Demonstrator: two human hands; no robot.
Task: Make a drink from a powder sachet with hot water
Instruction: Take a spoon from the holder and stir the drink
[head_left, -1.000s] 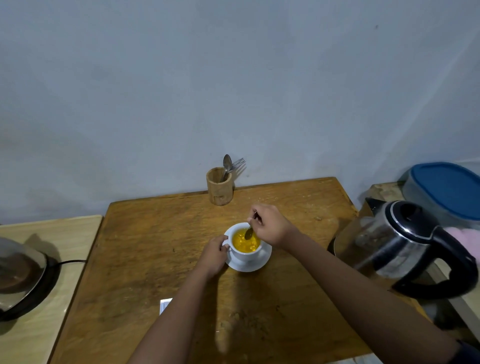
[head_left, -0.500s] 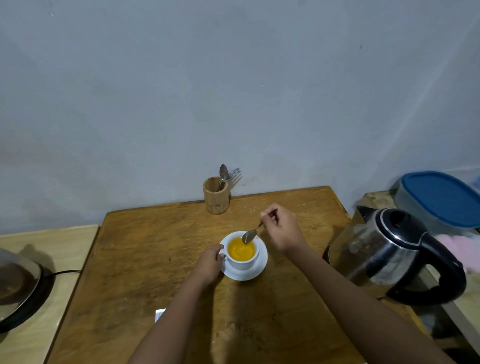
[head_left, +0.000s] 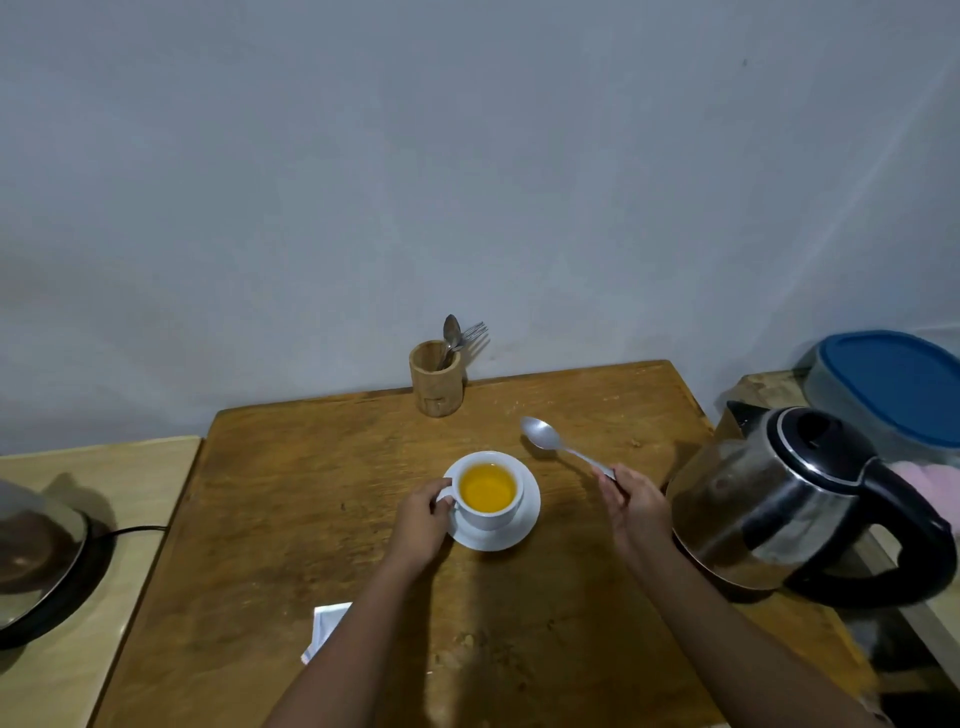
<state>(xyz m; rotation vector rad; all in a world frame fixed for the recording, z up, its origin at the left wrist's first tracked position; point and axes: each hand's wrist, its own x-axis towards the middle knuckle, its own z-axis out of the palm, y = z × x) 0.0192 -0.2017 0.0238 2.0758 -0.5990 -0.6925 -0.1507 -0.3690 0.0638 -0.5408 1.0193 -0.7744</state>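
A white cup (head_left: 488, 514) full of orange drink stands on a white saucer (head_left: 524, 530) in the middle of the wooden table (head_left: 291, 519). My left hand (head_left: 421, 519) grips the cup's handle. My right hand (head_left: 631, 501) holds the handle end of a metal spoon (head_left: 545, 439), to the right of the cup; its bowl lies low over the table. A steel kettle (head_left: 789, 493) with a black handle stands at the table's right edge, close to my right hand. A white sachet (head_left: 324, 626) lies near the front, partly hidden by my left forearm.
A wooden cup (head_left: 436, 384) with a spoon and forks stands at the table's back edge by the wall. A round appliance (head_left: 36, 556) with a cord sits on a lower surface at left. A blue-lidded tub (head_left: 893, 389) is at far right.
My right hand lifted the spoon out of the cup and carried it right, down to the table beside the saucer. My left hand stayed on the cup's handle.
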